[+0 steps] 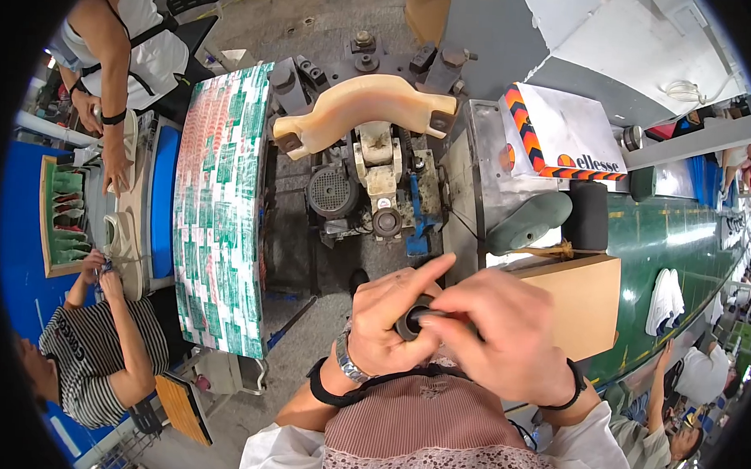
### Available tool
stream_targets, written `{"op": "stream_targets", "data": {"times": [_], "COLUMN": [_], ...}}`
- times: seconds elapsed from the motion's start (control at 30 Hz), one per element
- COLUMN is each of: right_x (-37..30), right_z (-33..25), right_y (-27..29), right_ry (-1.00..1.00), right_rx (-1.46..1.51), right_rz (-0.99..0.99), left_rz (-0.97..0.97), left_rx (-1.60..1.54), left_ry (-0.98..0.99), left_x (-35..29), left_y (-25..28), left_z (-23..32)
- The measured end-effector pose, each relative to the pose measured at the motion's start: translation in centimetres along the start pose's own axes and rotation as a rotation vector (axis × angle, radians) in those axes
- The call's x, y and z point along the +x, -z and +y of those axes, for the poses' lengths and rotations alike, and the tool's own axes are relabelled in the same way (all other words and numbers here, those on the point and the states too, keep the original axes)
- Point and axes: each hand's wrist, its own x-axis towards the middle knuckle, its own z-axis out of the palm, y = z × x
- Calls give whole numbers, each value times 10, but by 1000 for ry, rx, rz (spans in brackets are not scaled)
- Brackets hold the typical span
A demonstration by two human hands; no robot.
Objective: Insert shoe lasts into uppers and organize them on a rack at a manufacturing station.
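well, the left hand (389, 315) curls around the small dark cylinder (406, 325) before the apron (422, 413); a firm hold should help the right hand (499, 317), bunched at its end, work squarely. what that one pinches, i cannot tell. a white box (563, 127) stands toward the far end of the counter (489, 168); concrete floor (289, 386) lies leftward.

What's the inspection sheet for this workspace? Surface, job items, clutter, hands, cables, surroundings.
Surface: metal table right of the machine, partly covered.
Job items: dark round piece, held; its far side is hidden.
Clutter: white box, green shoe-shaped piece, black cylinder, cardboard box.
Hands: left hand wraps the piece; right hand is at it, grip partly hidden.
Cables: coiled white cable, upper right.
Surroundings: co-worker in stripes at left; white shoes at right.
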Motion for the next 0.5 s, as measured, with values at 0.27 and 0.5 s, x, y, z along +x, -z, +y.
{"op": "stream_targets", "data": {"times": [0.27, 0.5], "right_x": [-8, 1], "right_z": [-10, -6], "right_y": [32, 26], "right_ry": [-66, 156], "right_rx": [119, 66], "right_rz": [119, 2], "left_rz": [-1, -21], "left_rx": [-191, -349], "left_ry": [110, 100], "left_x": [-2, -6], "left_y": [4, -3], "left_z": [6, 1]}}
